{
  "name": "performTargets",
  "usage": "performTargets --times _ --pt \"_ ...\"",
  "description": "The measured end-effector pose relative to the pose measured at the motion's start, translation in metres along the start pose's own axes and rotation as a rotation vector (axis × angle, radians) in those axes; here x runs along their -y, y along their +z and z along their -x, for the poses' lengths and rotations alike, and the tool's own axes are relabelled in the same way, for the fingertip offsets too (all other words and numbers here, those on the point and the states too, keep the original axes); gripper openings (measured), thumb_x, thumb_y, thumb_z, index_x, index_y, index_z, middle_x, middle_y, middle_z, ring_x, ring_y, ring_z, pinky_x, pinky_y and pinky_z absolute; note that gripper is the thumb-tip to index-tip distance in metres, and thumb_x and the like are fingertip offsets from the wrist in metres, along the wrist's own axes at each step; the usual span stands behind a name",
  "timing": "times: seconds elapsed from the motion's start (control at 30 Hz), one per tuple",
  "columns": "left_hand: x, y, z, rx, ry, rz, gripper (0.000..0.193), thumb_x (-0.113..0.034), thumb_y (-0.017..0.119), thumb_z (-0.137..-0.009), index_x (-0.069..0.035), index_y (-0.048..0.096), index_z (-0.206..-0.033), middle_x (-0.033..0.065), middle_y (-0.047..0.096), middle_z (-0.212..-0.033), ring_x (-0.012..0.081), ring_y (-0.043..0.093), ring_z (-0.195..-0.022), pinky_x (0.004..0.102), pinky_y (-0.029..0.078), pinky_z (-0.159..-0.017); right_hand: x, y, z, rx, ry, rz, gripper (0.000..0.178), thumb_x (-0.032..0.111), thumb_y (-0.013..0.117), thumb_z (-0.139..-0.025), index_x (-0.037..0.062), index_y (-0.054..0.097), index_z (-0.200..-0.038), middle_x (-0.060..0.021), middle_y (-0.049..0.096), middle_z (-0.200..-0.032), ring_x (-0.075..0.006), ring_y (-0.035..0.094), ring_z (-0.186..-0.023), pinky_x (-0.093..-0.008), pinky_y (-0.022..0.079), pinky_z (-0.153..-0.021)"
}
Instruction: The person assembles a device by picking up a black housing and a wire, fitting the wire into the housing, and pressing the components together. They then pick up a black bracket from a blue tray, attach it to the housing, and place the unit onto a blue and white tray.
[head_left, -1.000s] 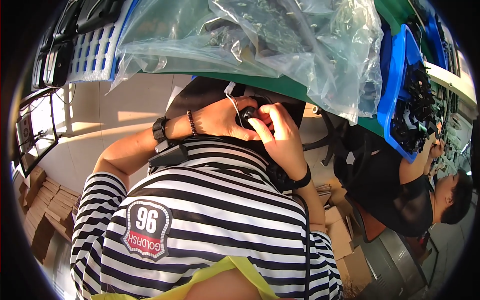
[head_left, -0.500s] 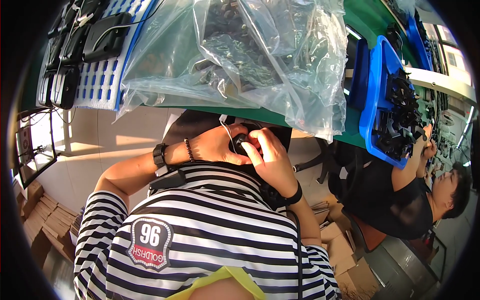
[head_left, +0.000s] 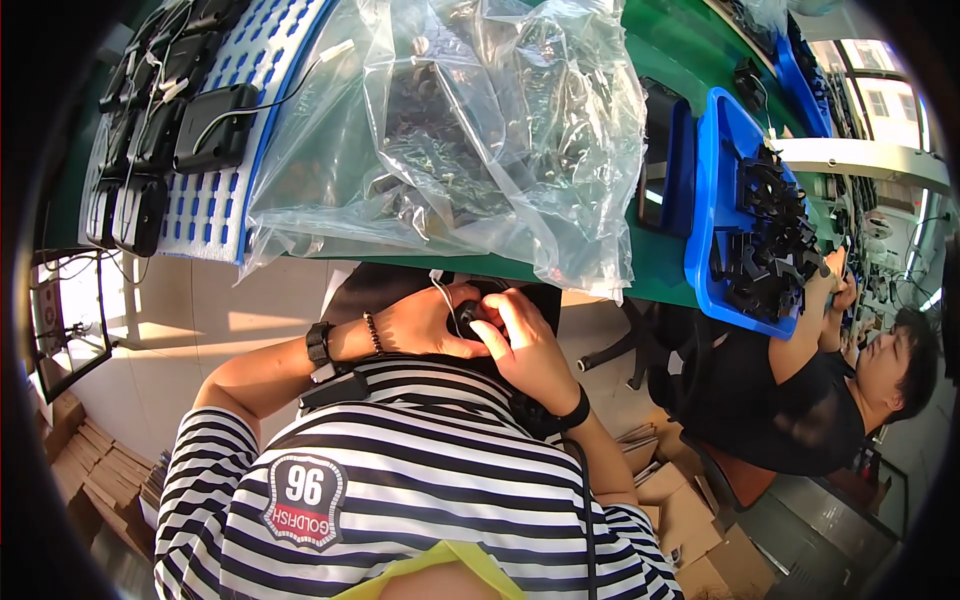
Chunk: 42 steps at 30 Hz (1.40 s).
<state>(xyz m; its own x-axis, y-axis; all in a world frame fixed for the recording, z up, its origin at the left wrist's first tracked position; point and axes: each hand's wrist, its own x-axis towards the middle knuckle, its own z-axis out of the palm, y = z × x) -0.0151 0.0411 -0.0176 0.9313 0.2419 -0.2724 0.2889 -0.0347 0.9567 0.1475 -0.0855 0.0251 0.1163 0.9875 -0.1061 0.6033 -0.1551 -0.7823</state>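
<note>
Close in front of my striped shirt, both hands meet around a small rounded black part (head_left: 465,316) with a thin white cable (head_left: 442,288) coming out of it. My left hand (head_left: 428,318), with a watch and beaded bracelet on its wrist, is closed around the part from the left. From the right, the thumb and fingers of my right hand (head_left: 528,345) pinch the same part; a black band circles that wrist. My fingers cover much of the part, so its exact kind is hidden.
Beyond my hands, a clear plastic bag (head_left: 440,150) of small dark pieces lies on the green table (head_left: 665,292). Black devices (head_left: 216,128) with cables rest on a white foam tray (head_left: 205,215) at left. At right are a blue bin (head_left: 707,240) of black parts and a seated person (head_left: 790,400).
The view has shifted, so the bag and blue bin appear farther left and lower. Both hands stay together on the black part, with only slight finger movement.
</note>
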Motion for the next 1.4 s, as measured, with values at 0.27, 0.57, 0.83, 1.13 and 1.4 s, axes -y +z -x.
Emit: performTargets --times 0.27,0.57,0.83,1.13,1.4 --pt "-0.003 0.000 0.000 -0.012 -0.012 -0.032 0.066 -0.039 0.084 -0.075 0.001 0.060 -0.122 0.0174 0.065 -0.110 0.0283 0.064 -0.102 0.0360 0.051 -0.089 -0.004 -0.001 -0.001 0.001 -0.002 -0.030 0.026 0.011 0.068 -0.092 0.0007 0.057 -0.113 -0.0122 0.060 -0.100 -0.0275 0.064 -0.087 -0.0367 0.053 -0.076" --pt "-0.001 0.003 0.002 0.012 0.014 0.033 0.066 -0.041 0.083 -0.077 0.002 0.060 -0.121 0.0174 0.066 -0.110 0.0276 0.065 -0.098 0.0354 0.051 -0.087 -0.001 -0.012 0.004 0.119 0.036 -0.159 0.028 0.010 0.068 -0.092 0.0004 0.057 -0.116 -0.0097 0.060 -0.104 -0.0215 0.065 -0.091 -0.0339 0.054 -0.080" --pt "-0.003 0.003 -0.002 -0.002 0.031 -0.004 0.062 -0.039 0.083 -0.076 0.003 0.061 -0.116 0.0191 0.067 -0.102 0.0293 0.065 -0.093 0.0371 0.052 -0.083 -0.009 0.000 0.005 0.020 -0.008 -0.068 0.027 0.011 0.068 -0.092 0.0006 0.057 -0.115 -0.0109 0.059 -0.103 -0.0245 0.065 -0.089 -0.0344 0.054 -0.079" --pt "-0.009 0.002 -0.001 -0.025 0.076 0.008 0.057 -0.036 0.082 -0.077 0.002 0.062 -0.113 0.0193 0.067 -0.099 0.0296 0.065 -0.091 0.0378 0.052 -0.082 -0.007 0.000 0.004 -0.003 -0.034 -0.020 0.026 0.011 0.067 -0.093 0.0009 0.057 -0.115 -0.0112 0.059 -0.102 -0.0253 0.065 -0.087 -0.0346 0.054 -0.078" --pt "-0.005 0.004 0.001 0.011 0.054 0.094 0.057 -0.036 0.083 -0.077 0.002 0.061 -0.113 0.0182 0.067 -0.100 0.0275 0.065 -0.090 0.0370 0.052 -0.081 -0.005 -0.008 0.007 0.096 -0.018 -0.151 0.029 0.009 0.066 -0.092 -0.0003 0.056 -0.117 -0.0119 0.058 -0.104 -0.0260 0.064 -0.089 -0.0354 0.054 -0.080"
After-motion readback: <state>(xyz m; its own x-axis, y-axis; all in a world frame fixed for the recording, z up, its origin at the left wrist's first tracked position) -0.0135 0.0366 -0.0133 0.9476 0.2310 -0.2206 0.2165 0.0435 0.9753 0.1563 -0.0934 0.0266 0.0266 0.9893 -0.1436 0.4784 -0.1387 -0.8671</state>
